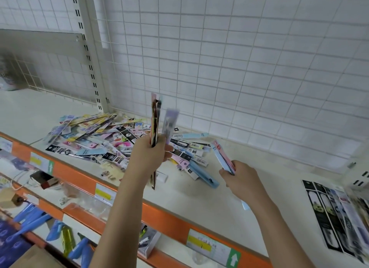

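My left hand (150,152) grips a bundle of long narrow packets (154,120), held upright above the shelf; a blurred lilac packet (169,124) stands beside them in the same hand. My right hand (239,178) holds a pink and light-blue packet (222,158), tilted up to the left. A loose heap of many such packets (103,140) lies on the cream shelf (229,204) behind and left of my hands.
A neat row of black and white packets (335,213) lies flat at the right of the shelf. A white wire grid (239,58) backs the shelf. The orange front edge (163,221) carries price labels. Lower shelves at the left hold blue items (32,219).
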Demonstrator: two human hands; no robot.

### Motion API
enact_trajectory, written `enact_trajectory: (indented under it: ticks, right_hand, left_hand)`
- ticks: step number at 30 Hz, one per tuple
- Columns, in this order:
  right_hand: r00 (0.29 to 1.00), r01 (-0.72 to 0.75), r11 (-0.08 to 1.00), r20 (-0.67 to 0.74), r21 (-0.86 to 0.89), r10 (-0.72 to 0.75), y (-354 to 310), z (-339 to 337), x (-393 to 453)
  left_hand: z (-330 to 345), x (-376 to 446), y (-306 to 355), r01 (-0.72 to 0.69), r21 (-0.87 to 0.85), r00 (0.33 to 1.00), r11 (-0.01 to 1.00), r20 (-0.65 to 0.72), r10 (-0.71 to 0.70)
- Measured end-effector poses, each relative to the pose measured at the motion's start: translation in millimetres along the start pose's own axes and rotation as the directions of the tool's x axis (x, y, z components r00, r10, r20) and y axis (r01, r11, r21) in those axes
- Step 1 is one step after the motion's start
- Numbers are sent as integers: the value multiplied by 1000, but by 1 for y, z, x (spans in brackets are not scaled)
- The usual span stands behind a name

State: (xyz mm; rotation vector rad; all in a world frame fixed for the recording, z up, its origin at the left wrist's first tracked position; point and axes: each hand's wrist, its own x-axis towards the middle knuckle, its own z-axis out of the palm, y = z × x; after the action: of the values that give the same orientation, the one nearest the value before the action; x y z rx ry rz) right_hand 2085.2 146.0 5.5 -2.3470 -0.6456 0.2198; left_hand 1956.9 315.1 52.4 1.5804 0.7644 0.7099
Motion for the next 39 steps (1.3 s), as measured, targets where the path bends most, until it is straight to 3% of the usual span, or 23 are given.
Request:
enact_trajectory:
  ticks: [6, 14, 18, 22, 31, 35, 39]
  right_hand:
    - [995, 73, 996, 67, -53, -70, -25, 19, 30]
    - [981, 176, 956, 127, -235, -149, -75, 48, 68]
    - [953, 259, 917, 235, -303, -191, -98, 62, 76]
    - [933, 293, 881, 311, -371, -179, -101, 76, 80]
    - [952, 260, 915, 240, -308, -190, -93, 42, 74]
    - [976, 216, 923, 77, -319, -202, -75, 33, 75]
    - [976, 206, 953, -20, -222, -216, -57, 21, 69]
  left_hand:
    - [-10, 4, -4, 54, -134, 991, 989, -113, -69]
    - [-33, 6, -8, -53, 108, 994, 993, -91, 63]
    - [-38, 11, -11, -77, 154, 994, 985, -71, 88]
    - [-43, 13, -15, -88, 128, 984, 988, -144, 106]
    - [-41, 19, -22, -83, 86, 978, 993, -186, 98]
    - [-33, 21, -23, -86, 60, 978, 995, -187, 95]
    - [-23, 23, -25, -86, 62, 982, 994, -163, 95]
